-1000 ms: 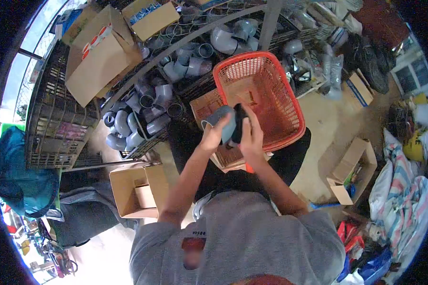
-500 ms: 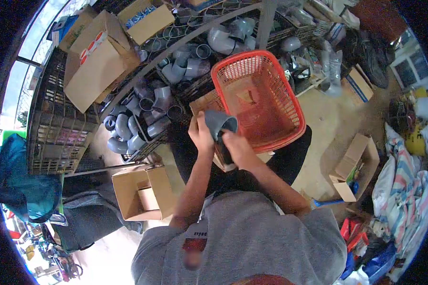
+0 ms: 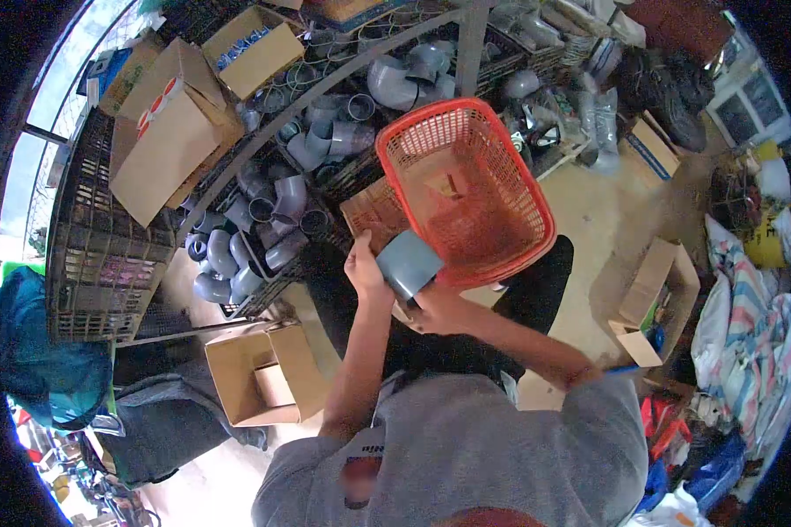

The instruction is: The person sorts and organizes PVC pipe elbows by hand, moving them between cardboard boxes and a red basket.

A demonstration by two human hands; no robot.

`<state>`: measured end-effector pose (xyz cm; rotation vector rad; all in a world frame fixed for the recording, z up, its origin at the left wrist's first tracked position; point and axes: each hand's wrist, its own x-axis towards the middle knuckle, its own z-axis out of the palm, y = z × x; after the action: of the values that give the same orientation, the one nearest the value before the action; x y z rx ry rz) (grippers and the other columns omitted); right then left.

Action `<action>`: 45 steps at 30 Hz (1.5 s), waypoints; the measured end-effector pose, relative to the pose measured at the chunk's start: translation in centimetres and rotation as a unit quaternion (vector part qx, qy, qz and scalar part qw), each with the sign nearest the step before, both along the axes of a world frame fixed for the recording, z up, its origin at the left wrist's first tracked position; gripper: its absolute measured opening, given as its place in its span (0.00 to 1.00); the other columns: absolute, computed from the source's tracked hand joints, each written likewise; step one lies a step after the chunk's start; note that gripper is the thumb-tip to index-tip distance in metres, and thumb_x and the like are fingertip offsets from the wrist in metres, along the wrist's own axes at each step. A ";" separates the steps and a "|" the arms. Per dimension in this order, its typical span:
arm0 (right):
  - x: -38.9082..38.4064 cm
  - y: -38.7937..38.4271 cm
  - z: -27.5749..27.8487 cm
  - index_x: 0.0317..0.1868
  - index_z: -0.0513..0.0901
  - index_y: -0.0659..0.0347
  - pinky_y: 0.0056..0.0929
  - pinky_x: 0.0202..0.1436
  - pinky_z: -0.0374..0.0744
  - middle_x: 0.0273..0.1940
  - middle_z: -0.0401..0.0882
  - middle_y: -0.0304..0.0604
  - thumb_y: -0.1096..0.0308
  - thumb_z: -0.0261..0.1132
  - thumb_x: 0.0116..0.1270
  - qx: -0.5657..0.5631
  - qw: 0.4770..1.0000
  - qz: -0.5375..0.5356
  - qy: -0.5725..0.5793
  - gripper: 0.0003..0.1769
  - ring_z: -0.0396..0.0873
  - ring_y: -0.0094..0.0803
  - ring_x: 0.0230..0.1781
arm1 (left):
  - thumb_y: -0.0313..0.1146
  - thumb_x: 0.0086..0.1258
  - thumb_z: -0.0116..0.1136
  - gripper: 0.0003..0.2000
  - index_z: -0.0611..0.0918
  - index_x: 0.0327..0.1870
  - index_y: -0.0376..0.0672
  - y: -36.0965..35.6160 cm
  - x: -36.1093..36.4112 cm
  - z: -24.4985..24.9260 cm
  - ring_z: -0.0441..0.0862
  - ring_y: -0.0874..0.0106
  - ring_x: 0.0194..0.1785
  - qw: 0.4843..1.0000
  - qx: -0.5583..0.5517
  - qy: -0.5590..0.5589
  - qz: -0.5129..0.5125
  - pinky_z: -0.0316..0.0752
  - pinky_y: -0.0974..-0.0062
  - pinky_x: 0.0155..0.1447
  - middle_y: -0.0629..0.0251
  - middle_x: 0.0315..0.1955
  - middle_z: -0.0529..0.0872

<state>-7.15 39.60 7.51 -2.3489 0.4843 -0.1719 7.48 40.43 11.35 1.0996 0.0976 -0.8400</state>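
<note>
A short grey plastic pipe fitting [image 3: 410, 263] is held in front of my lap, its smooth outer side turned up. My left hand [image 3: 366, 270] grips it from the left, the thumb raised beside its edge. At the fitting's lower right end is my right hand [image 3: 438, 309], with its fingers closed and partly hidden beneath the fitting. What this hand holds, if anything, cannot be made out. Just beyond the hands, a red plastic basket [image 3: 476, 279] rests tilted over my knees, with a small brown scrap inside.
Crates of grey pipe elbows [image 3: 290, 198] stand ahead and to the left. An open cardboard box [image 3: 306, 373] sits on the floor at left, another box [image 3: 650, 303] at right. Striped sacks [image 3: 747, 316] lie at the far right. A metal post [image 3: 473, 53] rises behind the basket.
The fitting has turned so its open end no longer faces me. A dark, long object seen at my right hand is now hidden. My right hand has moved lower, against the fitting.
</note>
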 end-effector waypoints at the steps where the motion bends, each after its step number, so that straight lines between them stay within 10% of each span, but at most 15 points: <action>1: -0.1 0.2 -0.1 0.59 0.76 0.66 0.48 0.61 0.76 0.53 0.81 0.61 0.60 0.65 0.68 0.041 0.998 -0.027 -0.029 0.24 0.80 0.55 0.57 | 0.35 0.74 0.57 0.11 0.83 0.38 0.36 0.1 0.0 -0.2 0.83 0.71 0.38 1.000 -0.002 0.001 0.000 0.80 0.68 0.46 0.64 0.37 0.86; 5: -1.0 0.4 2.8 0.60 0.75 0.66 0.46 0.57 0.79 0.49 0.83 0.53 0.56 0.69 0.69 0.443 0.881 -0.164 -0.023 0.27 0.83 0.46 0.50 | 0.42 0.74 0.55 0.15 0.83 0.36 0.36 0.5 0.6 -2.5 0.84 0.70 0.36 0.998 -0.059 0.017 -0.006 0.80 0.67 0.42 0.62 0.35 0.87; 8: -2.4 0.2 2.9 0.62 0.75 0.61 0.36 0.47 0.82 0.45 0.84 0.40 0.56 0.72 0.68 0.717 0.620 -0.220 -0.231 0.29 0.84 0.34 0.40 | 0.42 0.74 0.54 0.17 0.84 0.35 0.36 -0.2 1.4 -3.4 0.84 0.69 0.35 0.994 -0.087 -0.059 -0.019 0.80 0.67 0.43 0.62 0.33 0.87; 12: -5.0 0.1 2.6 0.63 0.75 0.62 0.30 0.43 0.83 0.46 0.84 0.39 0.50 0.68 0.71 0.667 0.554 -0.392 -0.308 0.30 0.84 0.30 0.41 | 0.41 0.74 0.56 0.16 0.84 0.33 0.34 -3.5 0.1 -0.8 0.84 0.71 0.35 0.948 -0.074 -0.295 -0.092 0.79 0.71 0.42 0.65 0.30 0.86; 14: -6.2 -1.1 7.1 0.63 0.76 0.62 0.30 0.45 0.83 0.50 0.83 0.39 0.46 0.65 0.72 0.685 0.513 -0.404 -0.324 0.31 0.84 0.29 0.43 | 0.40 0.74 0.59 0.15 0.84 0.35 0.34 -6.2 0.2 -2.6 0.84 0.73 0.37 0.806 -0.009 -0.564 -0.181 0.78 0.72 0.43 0.65 0.32 0.88; 16: -7.6 -3.5 7.7 0.64 0.76 0.63 0.29 0.46 0.83 0.50 0.84 0.40 0.47 0.65 0.73 0.624 0.538 -0.441 -0.355 0.31 0.84 0.29 0.46 | 0.41 0.73 0.62 0.15 0.85 0.40 0.35 -7.6 -2.0 1.3 0.86 0.72 0.42 0.783 -0.079 -0.409 -0.462 0.79 0.67 0.47 0.61 0.38 0.90; 22: -13.1 -11.4 3.0 0.59 0.79 0.67 0.33 0.47 0.84 0.40 0.87 0.42 0.54 0.69 0.71 0.501 0.670 -0.499 -0.226 0.26 0.86 0.31 0.41 | 0.46 0.74 0.63 0.19 0.85 0.48 0.36 -13.5 -4.3 -5.0 0.87 0.69 0.42 0.657 -0.158 -0.504 -0.538 0.79 0.66 0.50 0.56 0.37 0.90; 26: -17.0 -12.4 -4.2 0.58 0.82 0.64 0.37 0.47 0.83 0.44 0.87 0.42 0.51 0.63 0.74 0.509 0.612 -0.536 -0.282 0.25 0.85 0.35 0.40 | 0.44 0.72 0.63 0.18 0.85 0.47 0.35 -17.5 -5.0 -11.2 0.87 0.66 0.42 0.592 -0.095 -0.496 -0.629 0.79 0.64 0.50 0.55 0.37 0.90; 30: -14.0 -9.5 0.5 0.60 0.82 0.60 0.40 0.49 0.82 0.52 0.86 0.42 0.45 0.52 0.77 0.585 0.490 -0.481 -0.431 0.29 0.84 0.38 0.47 | 0.43 0.64 0.62 0.16 0.88 0.36 0.37 -18.1 -8.5 -18.5 0.87 0.53 0.36 0.305 0.127 -0.693 -0.640 0.80 0.53 0.42 0.48 0.32 0.89; 35: -11.8 -9.3 -0.5 0.63 0.80 0.62 0.44 0.57 0.79 0.56 0.85 0.48 0.39 0.45 0.78 0.521 0.522 -0.470 -0.484 0.35 0.82 0.43 0.52 | 0.41 0.66 0.64 0.13 0.86 0.36 0.39 -16.8 -8.9 -26.0 0.86 0.51 0.38 0.276 0.002 -0.665 -0.694 0.81 0.58 0.45 0.49 0.33 0.88; 38: -10.3 -9.1 -0.6 0.65 0.78 0.63 0.42 0.64 0.75 0.59 0.82 0.48 0.39 0.45 0.78 0.506 0.507 -0.490 -0.497 0.36 0.79 0.43 0.58 | 0.42 0.68 0.65 0.17 0.85 0.50 0.40 -16.0 -6.9 -22.4 0.86 0.58 0.47 0.486 -0.090 -0.606 -0.623 0.80 0.61 0.50 0.52 0.41 0.88; 40: -8.3 -9.1 -0.4 0.68 0.74 0.63 0.42 0.69 0.71 0.64 0.78 0.49 0.38 0.44 0.79 0.478 0.499 -0.485 -0.535 0.38 0.76 0.43 0.63 | 0.42 0.67 0.66 0.24 0.80 0.63 0.47 -13.6 -3.8 -12.1 0.82 0.66 0.58 0.726 -0.086 -0.260 -0.631 0.79 0.63 0.57 0.57 0.52 0.86; 43: -2.4 -7.3 4.3 0.76 0.64 0.63 0.42 0.79 0.60 0.75 0.66 0.50 0.37 0.42 0.80 0.388 0.581 -0.485 -0.527 0.41 0.65 0.43 0.75 | 0.38 0.73 0.61 0.23 0.76 0.66 0.41 -7.2 -0.6 -2.2 0.77 0.74 0.59 0.819 -0.146 -0.080 -0.550 0.75 0.70 0.61 0.63 0.57 0.82; 45: -1.1 -8.2 1.4 0.78 0.58 0.69 0.43 0.84 0.45 0.78 0.58 0.54 0.34 0.41 0.78 0.440 0.691 -0.282 -0.500 0.47 0.52 0.44 0.81 | 0.34 0.69 0.62 0.24 0.77 0.66 0.42 -5.4 1.0 -3.2 0.79 0.72 0.60 0.816 -0.110 -0.240 -0.515 0.75 0.69 0.63 0.62 0.57 0.83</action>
<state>-8.28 31.45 8.92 -0.8491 0.5205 -1.1479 8.50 35.07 8.11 1.0776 -1.0942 -1.4425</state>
